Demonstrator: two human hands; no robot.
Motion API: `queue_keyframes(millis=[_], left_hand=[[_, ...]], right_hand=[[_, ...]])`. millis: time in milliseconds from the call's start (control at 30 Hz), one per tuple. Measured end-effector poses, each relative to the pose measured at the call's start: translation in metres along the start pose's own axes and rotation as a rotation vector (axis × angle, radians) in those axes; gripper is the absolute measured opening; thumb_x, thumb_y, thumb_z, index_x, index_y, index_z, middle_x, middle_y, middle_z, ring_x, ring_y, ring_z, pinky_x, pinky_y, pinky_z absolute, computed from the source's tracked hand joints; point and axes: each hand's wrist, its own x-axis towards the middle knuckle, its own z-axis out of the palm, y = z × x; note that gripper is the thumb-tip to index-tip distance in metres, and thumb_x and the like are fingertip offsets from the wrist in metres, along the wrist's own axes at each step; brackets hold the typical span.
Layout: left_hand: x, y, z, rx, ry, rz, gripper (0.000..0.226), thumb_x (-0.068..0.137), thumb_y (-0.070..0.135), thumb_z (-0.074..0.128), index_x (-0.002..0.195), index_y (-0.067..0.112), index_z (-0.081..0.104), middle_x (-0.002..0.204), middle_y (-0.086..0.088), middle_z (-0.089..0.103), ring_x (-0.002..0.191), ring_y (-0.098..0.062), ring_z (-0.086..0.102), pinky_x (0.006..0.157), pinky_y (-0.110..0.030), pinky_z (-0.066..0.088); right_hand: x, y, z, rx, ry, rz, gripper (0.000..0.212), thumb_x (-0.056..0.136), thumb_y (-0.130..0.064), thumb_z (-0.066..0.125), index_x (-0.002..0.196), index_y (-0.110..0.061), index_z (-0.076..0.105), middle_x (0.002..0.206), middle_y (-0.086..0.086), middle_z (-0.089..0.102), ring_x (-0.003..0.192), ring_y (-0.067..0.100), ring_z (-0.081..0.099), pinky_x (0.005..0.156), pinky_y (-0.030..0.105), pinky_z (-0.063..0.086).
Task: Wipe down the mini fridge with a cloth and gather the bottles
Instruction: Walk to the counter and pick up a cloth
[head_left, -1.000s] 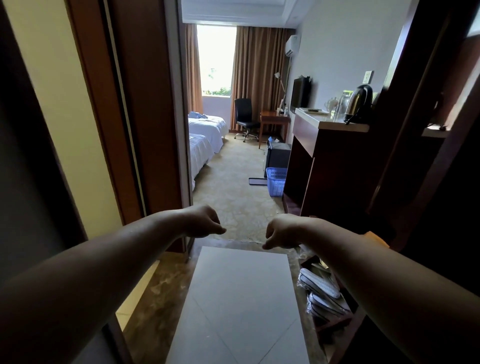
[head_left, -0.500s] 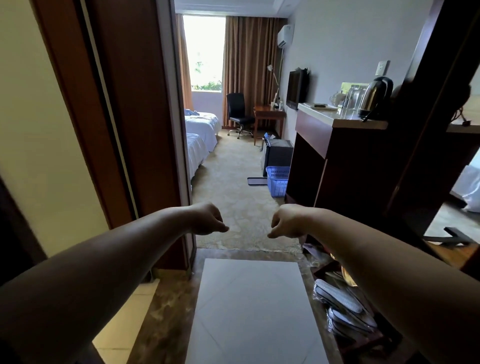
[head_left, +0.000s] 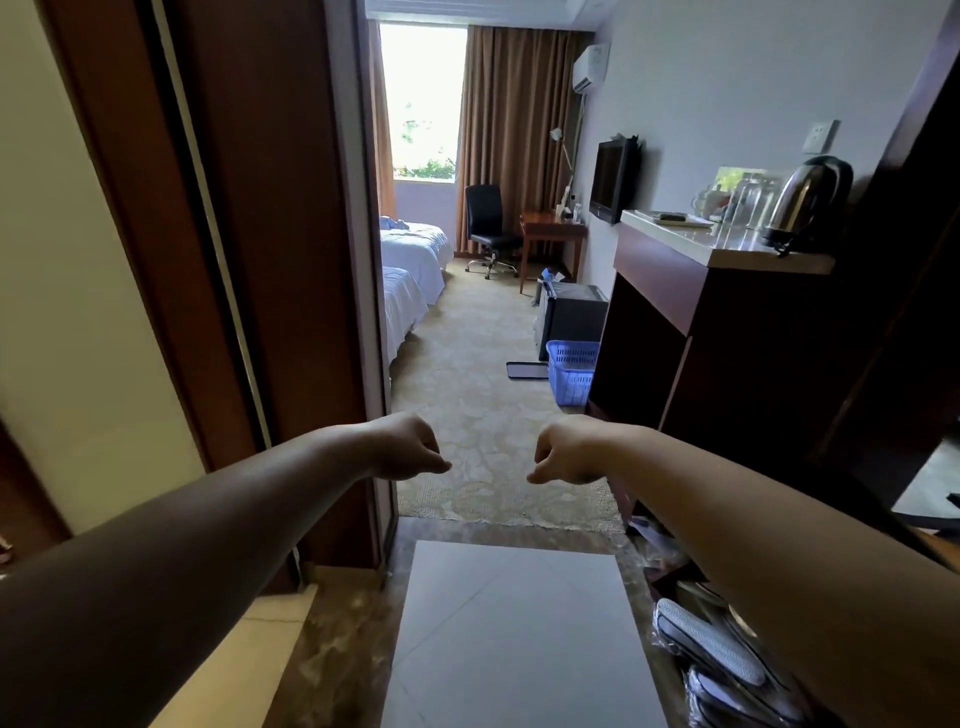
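Note:
The black mini fridge (head_left: 574, 317) stands on the carpet far ahead at the right, beyond a dark wooden cabinet. Both my arms stretch forward at the entrance of the room. My left hand (head_left: 408, 449) and my right hand (head_left: 563, 452) hang side by side in mid-air with loosely curled fingers and hold nothing. Both hands are far from the fridge. No cloth or bottle shows clearly.
A blue plastic basket (head_left: 571, 371) and a flat dark tray (head_left: 527, 370) lie on the carpet before the fridge. The cabinet (head_left: 727, 332) carries a kettle (head_left: 808, 200) and glasses. A door frame (head_left: 270, 260) is at my left, wrapped slippers (head_left: 711, 649) low right, beds (head_left: 413, 270) beyond.
The view has moved forward along the entrance, and the fridge and cabinet look nearer. Both hands keep the same hanging pose, side by side.

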Motion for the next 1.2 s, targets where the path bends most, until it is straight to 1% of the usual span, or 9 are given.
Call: queue_keyframes(millis=[33, 200, 367, 533, 667, 900, 1000, 1133, 1200], left_hand=[[0.01, -0.001, -0.001, 0.005, 0.001, -0.008, 0.036, 0.084, 0.037, 0.064, 0.107, 0.009, 0.068, 0.108, -0.004, 0.069, 0.098, -0.017, 0.064, 0.085, -0.029, 0.051], [0.065, 0.0, -0.01, 0.01, 0.015, -0.038, 0.033, 0.084, 0.036, 0.065, 0.103, 0.01, 0.069, 0.103, -0.004, 0.069, 0.089, -0.015, 0.063, 0.073, -0.024, 0.048], [0.13, 0.017, -0.019, -0.003, 0.017, -0.064, 0.033, 0.084, 0.036, 0.065, 0.104, 0.01, 0.07, 0.105, -0.004, 0.07, 0.094, -0.017, 0.064, 0.078, -0.026, 0.05], [0.199, 0.042, -0.024, -0.02, 0.02, -0.053, 0.035, 0.084, 0.036, 0.065, 0.107, 0.009, 0.069, 0.11, -0.007, 0.069, 0.099, -0.018, 0.063, 0.088, -0.031, 0.05], [0.243, 0.052, -0.02, -0.009, 0.012, -0.045, 0.036, 0.084, 0.04, 0.064, 0.107, 0.012, 0.068, 0.108, -0.003, 0.069, 0.098, -0.018, 0.064, 0.086, -0.031, 0.051], [0.312, 0.035, -0.029, -0.004, -0.027, -0.056, 0.035, 0.084, 0.039, 0.064, 0.107, 0.012, 0.068, 0.107, -0.003, 0.068, 0.096, -0.016, 0.064, 0.087, -0.03, 0.052], [0.351, 0.023, -0.041, -0.003, -0.034, -0.06, 0.035, 0.084, 0.038, 0.064, 0.106, 0.012, 0.068, 0.104, -0.001, 0.068, 0.092, -0.015, 0.063, 0.078, -0.026, 0.051], [0.407, 0.014, -0.064, -0.005, -0.031, -0.035, 0.034, 0.084, 0.036, 0.065, 0.105, 0.01, 0.068, 0.084, 0.003, 0.063, 0.066, -0.007, 0.054, 0.055, -0.019, 0.042], [0.434, 0.01, -0.078, -0.01, -0.044, -0.026, 0.034, 0.084, 0.036, 0.066, 0.104, 0.009, 0.069, 0.087, 0.0, 0.066, 0.067, -0.009, 0.055, 0.057, -0.019, 0.043]], right_hand=[[0.011, 0.002, -0.002, 0.001, -0.008, -0.004, 0.039, 0.088, -0.039, 0.061, 0.109, -0.007, 0.067, 0.098, 0.007, 0.066, 0.082, 0.019, 0.058, 0.069, 0.026, 0.044], [0.071, 0.018, -0.011, -0.001, 0.008, -0.032, 0.041, 0.087, -0.039, 0.062, 0.111, -0.006, 0.067, 0.104, 0.009, 0.067, 0.088, 0.021, 0.06, 0.076, 0.031, 0.048], [0.13, 0.053, -0.034, 0.061, 0.102, -0.057, 0.034, 0.085, -0.039, 0.065, 0.108, -0.014, 0.067, 0.098, 0.001, 0.064, 0.081, 0.015, 0.058, 0.068, 0.024, 0.047], [0.181, 0.096, -0.064, 0.024, 0.133, -0.056, 0.032, 0.085, -0.039, 0.065, 0.104, -0.014, 0.068, 0.105, 0.004, 0.068, 0.091, 0.02, 0.062, 0.08, 0.031, 0.053], [0.215, 0.126, -0.078, 0.022, 0.133, -0.042, 0.034, 0.085, -0.038, 0.064, 0.107, -0.012, 0.068, 0.108, 0.004, 0.067, 0.097, 0.02, 0.062, 0.084, 0.031, 0.052], [0.28, 0.144, -0.086, 0.029, 0.108, -0.019, 0.034, 0.084, -0.04, 0.065, 0.107, -0.014, 0.067, 0.108, 0.003, 0.066, 0.097, 0.02, 0.061, 0.087, 0.033, 0.053], [0.314, 0.145, -0.091, 0.033, 0.092, -0.01, 0.033, 0.085, -0.039, 0.065, 0.107, -0.014, 0.067, 0.107, 0.003, 0.066, 0.096, 0.019, 0.061, 0.086, 0.032, 0.053], [0.358, 0.141, -0.11, 0.034, 0.085, 0.016, 0.035, 0.086, -0.037, 0.064, 0.109, -0.011, 0.067, 0.109, 0.006, 0.066, 0.098, 0.021, 0.062, 0.085, 0.031, 0.053], [0.377, 0.137, -0.126, 0.029, 0.063, 0.03, 0.037, 0.087, -0.037, 0.063, 0.111, -0.009, 0.066, 0.111, 0.008, 0.066, 0.1, 0.023, 0.062, 0.086, 0.032, 0.052]])
